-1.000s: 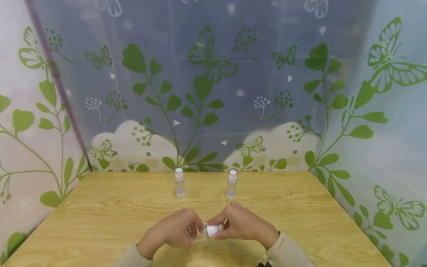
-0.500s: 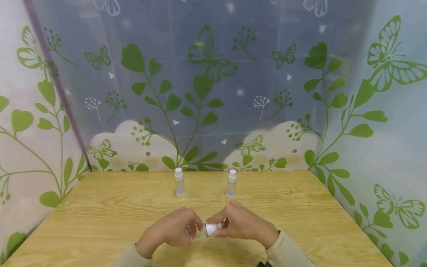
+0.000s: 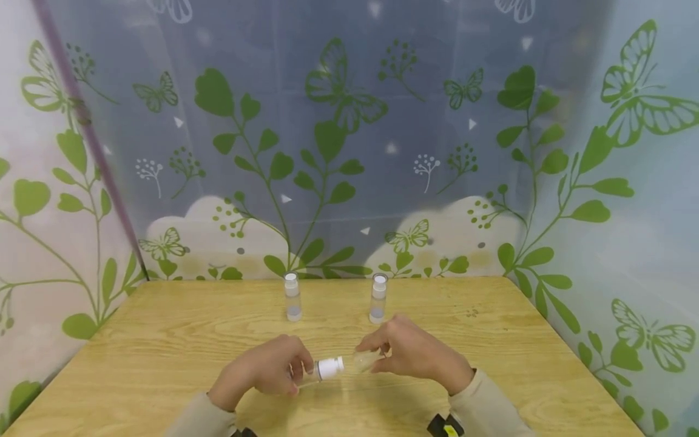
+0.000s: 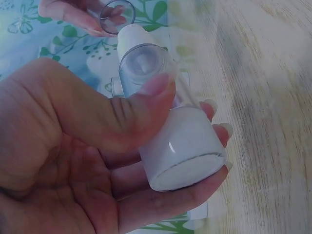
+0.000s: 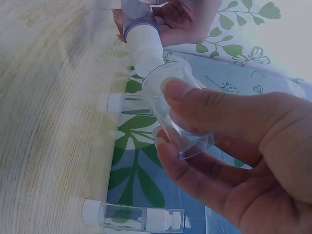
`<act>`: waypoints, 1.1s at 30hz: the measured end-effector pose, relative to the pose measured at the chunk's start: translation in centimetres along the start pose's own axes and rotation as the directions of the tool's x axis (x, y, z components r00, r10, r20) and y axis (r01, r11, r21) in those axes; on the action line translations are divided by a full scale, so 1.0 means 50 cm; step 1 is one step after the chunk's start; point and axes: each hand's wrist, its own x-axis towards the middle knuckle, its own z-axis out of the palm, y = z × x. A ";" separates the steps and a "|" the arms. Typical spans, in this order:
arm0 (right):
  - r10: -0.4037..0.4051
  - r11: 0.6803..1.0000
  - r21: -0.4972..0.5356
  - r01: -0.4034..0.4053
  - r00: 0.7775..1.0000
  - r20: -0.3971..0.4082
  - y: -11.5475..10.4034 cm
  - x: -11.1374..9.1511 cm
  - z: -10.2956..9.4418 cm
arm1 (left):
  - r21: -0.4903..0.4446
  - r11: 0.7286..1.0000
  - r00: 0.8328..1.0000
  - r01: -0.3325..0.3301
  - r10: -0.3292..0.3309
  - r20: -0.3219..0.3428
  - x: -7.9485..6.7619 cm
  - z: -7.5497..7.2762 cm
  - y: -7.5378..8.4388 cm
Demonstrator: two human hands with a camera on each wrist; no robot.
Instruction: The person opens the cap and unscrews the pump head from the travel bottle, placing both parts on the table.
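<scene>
In the head view my left hand (image 3: 275, 367) grips a small pump bottle (image 3: 330, 368), tilted so its white top points right. The left wrist view shows the thumb across the bottle's clear body, fingers behind, and its white base (image 4: 183, 141) facing the camera. My right hand (image 3: 415, 358) pinches a clear cap (image 3: 364, 360) between thumb and fingers, its rim turned toward the bottle. A small gap separates cap and pump top in the head view. In the right wrist view the cap (image 5: 168, 122) is see-through, with nothing visible inside it.
Two similar capped bottles stand upright toward the back of the wooden table (image 3: 164, 352): the left bottle (image 3: 293, 300) and the right bottle (image 3: 378, 300). A printed curtain (image 3: 415, 182) with leaves and butterflies hangs behind the table and along both sides.
The clear cap has come off the pump bottle. My right hand has moved right with the cap, and my left hand slightly left with the bottle, baring its white top.
</scene>
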 end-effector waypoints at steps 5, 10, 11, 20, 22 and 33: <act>-0.002 1.000 -0.016 0.002 1.000 0.013 -0.005 0.004 0.000 | 0.002 1.000 1.000 0.007 -0.007 -0.012 0.000 -0.004 0.000; 0.010 1.000 -0.016 -0.009 1.000 0.028 -0.006 0.003 0.003 | 0.003 1.000 1.000 0.012 -0.012 -0.015 0.000 -0.006 -0.002; 0.017 1.000 -0.013 -0.017 0.999 0.030 -0.006 0.003 0.003 | 0.004 1.000 1.000 0.011 -0.011 -0.017 -0.001 -0.006 -0.003; 0.061 0.998 -0.009 -0.061 0.998 0.020 0.001 0.000 -0.001 | 0.023 1.000 1.000 -0.002 0.003 -0.028 -0.006 -0.011 0.001; 0.059 0.998 -0.003 -0.059 0.998 0.014 0.002 -0.001 -0.003 | 0.015 1.000 1.000 -0.001 0.001 -0.029 -0.007 -0.012 0.003; 0.056 0.998 -0.008 -0.056 0.998 -0.009 0.011 -0.015 -0.020 | -0.004 1.000 1.000 0.014 -0.014 -0.015 -0.007 -0.017 0.008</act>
